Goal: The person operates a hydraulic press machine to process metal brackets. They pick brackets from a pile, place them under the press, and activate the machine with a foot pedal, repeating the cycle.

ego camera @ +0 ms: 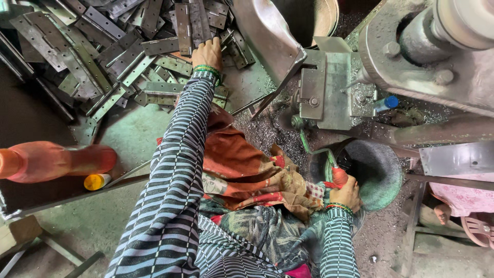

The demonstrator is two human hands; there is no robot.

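Workshop floor, grimy concrete (131, 136) w/ metal filings scattered near the machine. Biggest item: grey metal press/drill machine (411, 62) upper right, w/ a flat steel fixture plate (329, 87) on its front & a small blue cap (391, 101) just beside it. Next, a big heap of flat steel hinges (103, 56) spread across upper left. Dark round basin (378, 170) sits below the machine, right of centre. Orange plastic bottle (56, 160) lies on its side at left edge, small yellow cap (96, 180) just below it. Rumpled orange-red cloth (247, 170) lies over the person's lap, centre.

Left hand (207, 53), striped sleeve & green bangles at wrist, is stretched out to the heap; fingers curled down onto one hinge (191, 28) at the pile's near edge, touching it, grip itself partly hidden. Right hand (346, 193) is low, near the basin rim, fingers wrapped tight round a red-handled lever (337, 176), whose green rod runs up toward the fixture.
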